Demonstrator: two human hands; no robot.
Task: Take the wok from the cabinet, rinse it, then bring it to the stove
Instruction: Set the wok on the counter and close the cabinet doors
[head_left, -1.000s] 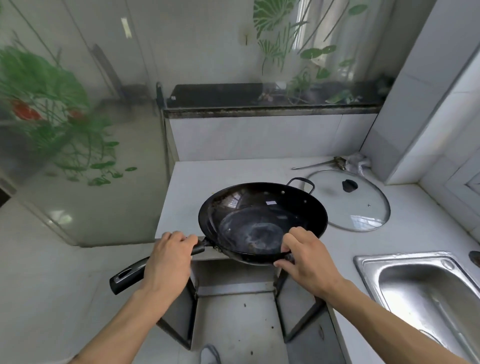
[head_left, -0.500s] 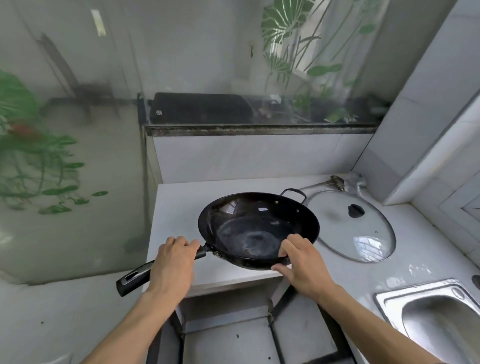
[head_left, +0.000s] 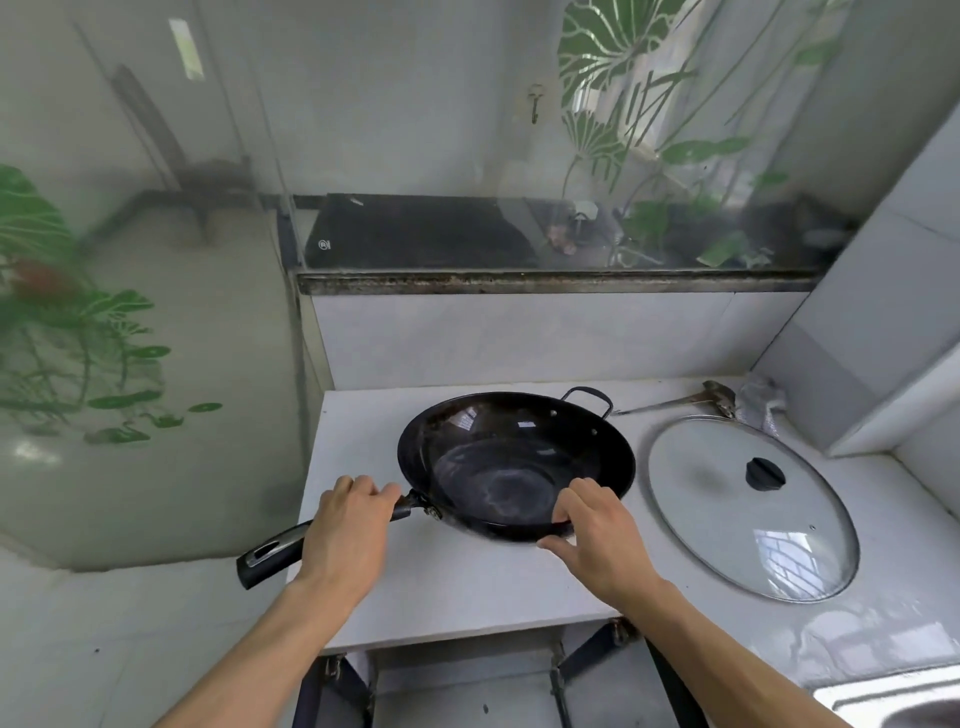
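Wok (head_left: 519, 457) on counter (head_left: 467, 582); glass lid (head_left: 748, 509) right of it; sink (head_left: 893, 701) further right, nearer.

We see two bare forearms, with no sleeve anywhere below the elbows. Our left hand (head_left: 347, 530) wears no glove, ring or watch, and the wrist behind its fingers carries no band. Our right hand (head_left: 597, 535) is just as plain, its fingers (head_left: 574, 501) free of rings and its wrist unadorned. The knuckles show as soft ridges behind the fingers, and the nails we can see look short and unpainted
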